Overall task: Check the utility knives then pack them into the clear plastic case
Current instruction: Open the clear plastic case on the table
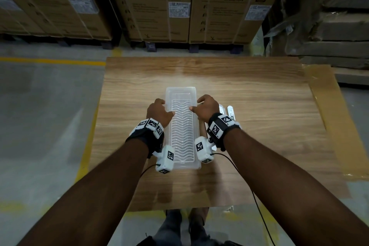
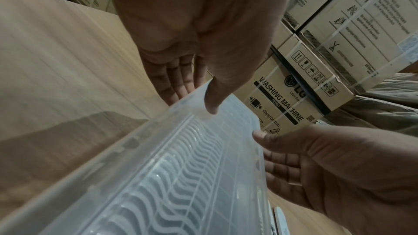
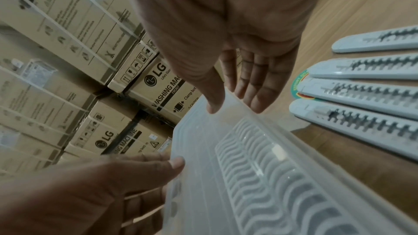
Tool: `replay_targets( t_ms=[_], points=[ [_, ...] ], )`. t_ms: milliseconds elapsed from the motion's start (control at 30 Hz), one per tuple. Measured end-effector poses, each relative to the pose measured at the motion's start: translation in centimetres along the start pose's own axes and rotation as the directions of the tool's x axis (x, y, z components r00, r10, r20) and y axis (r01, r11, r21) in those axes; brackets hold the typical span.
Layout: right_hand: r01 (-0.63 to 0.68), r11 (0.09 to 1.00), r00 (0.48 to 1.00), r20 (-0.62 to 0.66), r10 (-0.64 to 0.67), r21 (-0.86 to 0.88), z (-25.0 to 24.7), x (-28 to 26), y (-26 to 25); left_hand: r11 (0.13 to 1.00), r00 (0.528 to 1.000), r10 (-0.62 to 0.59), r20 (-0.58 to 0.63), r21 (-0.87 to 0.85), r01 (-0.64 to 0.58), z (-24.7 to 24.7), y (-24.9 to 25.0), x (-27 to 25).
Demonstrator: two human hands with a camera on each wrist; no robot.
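Observation:
A long clear plastic case (image 1: 182,126) with a wavy ribbed lid lies lengthwise on the wooden table (image 1: 259,96). My left hand (image 1: 159,110) grips its left side, thumb on the lid and fingers down the wall (image 2: 176,88). My right hand (image 1: 205,106) grips the right side the same way, with its thumb (image 3: 213,106) on the lid. Several white utility knives (image 3: 361,85) lie side by side on the table just right of the case, partly hidden behind my right wrist in the head view (image 1: 230,113). What the case holds cannot be made out.
Stacked washing-machine cartons (image 1: 159,2) stand beyond the table's far edge. Wrapped flat packs (image 1: 339,26) are piled at the right. A cardboard sheet (image 1: 329,110) sticks out under the table's right side. A round green and red sticker (image 3: 298,81) lies under the knives.

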State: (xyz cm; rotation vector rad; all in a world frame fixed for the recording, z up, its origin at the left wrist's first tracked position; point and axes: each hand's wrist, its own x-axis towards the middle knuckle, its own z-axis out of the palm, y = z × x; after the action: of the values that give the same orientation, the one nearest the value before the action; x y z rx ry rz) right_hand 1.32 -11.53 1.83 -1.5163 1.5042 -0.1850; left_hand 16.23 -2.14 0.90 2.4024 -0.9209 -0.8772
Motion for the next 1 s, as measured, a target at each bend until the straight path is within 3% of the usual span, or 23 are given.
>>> replay_targets(
  t_ms=[100, 200, 300, 567, 767, 867, 1000],
  points=[
    [0.008, 0.992, 0.999, 0.032, -0.012, 0.123, 0.3, -0.7, 0.6, 0.999, 1.0, 0.003, 0.001, -0.046, -0.003, -0.4, -0.8, -0.5],
    [0.041, 0.993, 0.983, 0.172, -0.06, 0.112, 0.5, -2.0, 0.8, 0.99, 1.0, -0.002, 0.015, -0.14, 0.004, -1.0, -1.2, -1.5],
    [0.054, 0.992, 0.971, 0.227, -0.08, 0.118, 0.6, -3.4, 1.1, 0.978, 0.998, 0.025, 0.056, -0.207, -0.013, -1.1, -1.8, -2.7],
    [-0.025, 0.96, 0.992, 0.125, -0.01, 0.279, 0.9, -6.4, 1.2, 0.937, 0.999, -0.028, -0.028, -0.349, 0.016, -1.6, -4.5, -6.6],
    [0.077, 0.993, 0.997, 0.006, -0.078, 0.089, 3.2, -8.6, 2.1, 0.977, 0.992, -0.035, -0.119, -0.213, 0.009, -1.9, -5.4, -9.9],
    [0.129, 0.992, 0.992, -0.012, -0.129, 0.013, 4.2, -9.8, 2.0, 0.973, 0.979, -0.079, -0.19, -0.226, 0.034, -2.4, -6.6, -11.0],
    [0.153, 0.988, 0.988, -0.025, -0.153, 0.0, 5.5, -11.5, 1.1, 0.98, 0.969, -0.084, -0.234, -0.197, 0.037, -3.4, -8.3, -11.4]
  ],
)
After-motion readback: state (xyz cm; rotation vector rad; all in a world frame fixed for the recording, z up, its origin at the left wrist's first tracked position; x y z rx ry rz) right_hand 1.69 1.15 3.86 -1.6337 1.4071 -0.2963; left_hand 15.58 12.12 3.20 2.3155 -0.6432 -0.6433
